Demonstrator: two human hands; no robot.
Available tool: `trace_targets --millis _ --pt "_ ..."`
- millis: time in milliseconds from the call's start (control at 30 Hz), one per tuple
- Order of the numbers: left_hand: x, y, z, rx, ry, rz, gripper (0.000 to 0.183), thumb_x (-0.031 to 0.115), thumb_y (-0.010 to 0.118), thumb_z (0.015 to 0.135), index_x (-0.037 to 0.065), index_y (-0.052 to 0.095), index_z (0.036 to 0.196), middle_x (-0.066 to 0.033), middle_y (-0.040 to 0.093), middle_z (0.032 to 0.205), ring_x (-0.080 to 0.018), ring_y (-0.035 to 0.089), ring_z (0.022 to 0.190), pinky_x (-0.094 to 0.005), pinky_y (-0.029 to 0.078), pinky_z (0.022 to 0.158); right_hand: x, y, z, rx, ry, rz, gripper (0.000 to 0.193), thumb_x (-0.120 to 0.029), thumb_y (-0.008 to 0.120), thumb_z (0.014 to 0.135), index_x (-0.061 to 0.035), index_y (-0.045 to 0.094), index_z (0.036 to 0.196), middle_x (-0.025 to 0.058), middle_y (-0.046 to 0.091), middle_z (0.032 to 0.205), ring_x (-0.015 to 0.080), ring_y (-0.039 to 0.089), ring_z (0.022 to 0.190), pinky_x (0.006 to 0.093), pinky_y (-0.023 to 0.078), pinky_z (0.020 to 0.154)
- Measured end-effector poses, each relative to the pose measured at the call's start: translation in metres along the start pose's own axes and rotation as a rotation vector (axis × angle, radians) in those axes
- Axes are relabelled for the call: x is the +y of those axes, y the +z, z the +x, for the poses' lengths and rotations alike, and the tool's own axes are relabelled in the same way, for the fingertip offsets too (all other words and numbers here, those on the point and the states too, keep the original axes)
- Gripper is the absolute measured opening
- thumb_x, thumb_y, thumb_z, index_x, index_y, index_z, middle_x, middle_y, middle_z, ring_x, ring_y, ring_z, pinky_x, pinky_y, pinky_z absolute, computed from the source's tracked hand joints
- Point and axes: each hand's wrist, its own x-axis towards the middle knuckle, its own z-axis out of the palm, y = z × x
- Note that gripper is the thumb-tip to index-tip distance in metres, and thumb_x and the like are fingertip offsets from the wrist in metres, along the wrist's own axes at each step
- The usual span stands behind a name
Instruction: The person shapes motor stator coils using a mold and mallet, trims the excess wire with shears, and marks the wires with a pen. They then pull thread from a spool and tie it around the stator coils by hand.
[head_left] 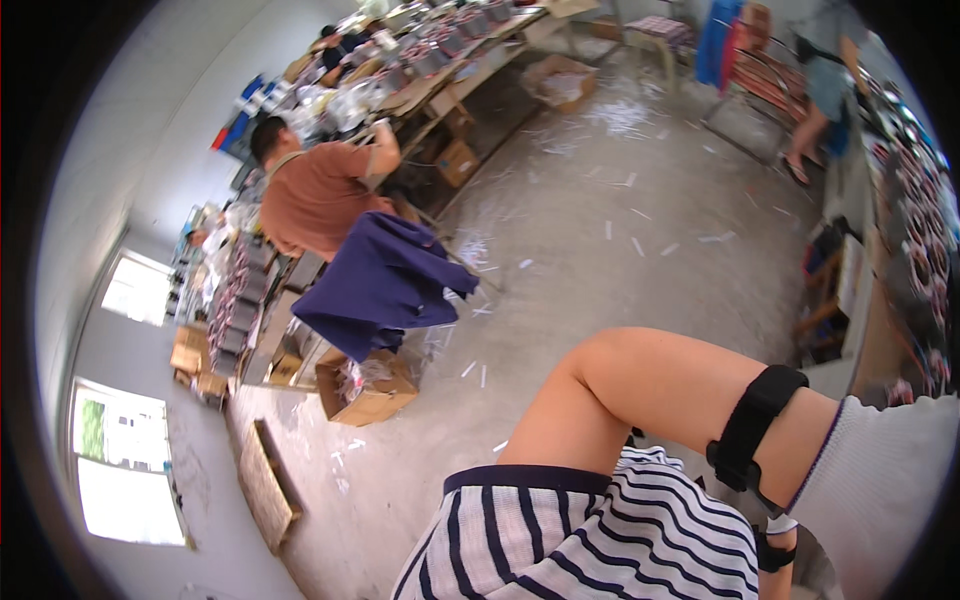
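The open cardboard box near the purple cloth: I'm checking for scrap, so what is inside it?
Inside the cardboard box, a loose heap of pale, partly see-through scraps shows, too blurred to identify. Whatever lies beneath them is covered.

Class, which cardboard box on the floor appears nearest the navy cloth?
The open box holding pale scraps: in this view its top meets the lower edge of the navy cloth; no other box does.
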Motion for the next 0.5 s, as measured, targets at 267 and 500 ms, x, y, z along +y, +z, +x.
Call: trace_targets --millis 267,500 --pt "-0.171 -0.042 -0.035 -0.047 -0.055 0.166 0.017 0.023 0.062 0.065 0.01 0.061 0.075 -0.0055 0.058 0.071 -0.0224 0.058 0.062 -0.0387 0.043 0.055 -0.011 0.28 -0.034 -0.503 -0.15 0.204 0.022 -0.003 0.047 0.09 0.0001 0.046 0.068 0.0084 0.048 0.071 0.0226 0.053 0.074 0.0333 0.046 0.073" --pt "-0.325 -0.156 -0.014 -0.093 -0.056 0.28 0.016 0.023 0.062 0.064 0.009 0.06 0.072 -0.0054 0.057 0.069 -0.0222 0.057 0.06 -0.0388 0.043 0.053 -0.168 0.435 -0.078 -0.897 -0.28 0.346 0.021 -0.007 0.049 0.09 0.0002 0.049 0.07 0.0079 0.051 0.072 0.021 0.054 0.072 0.0322 0.046 0.071"
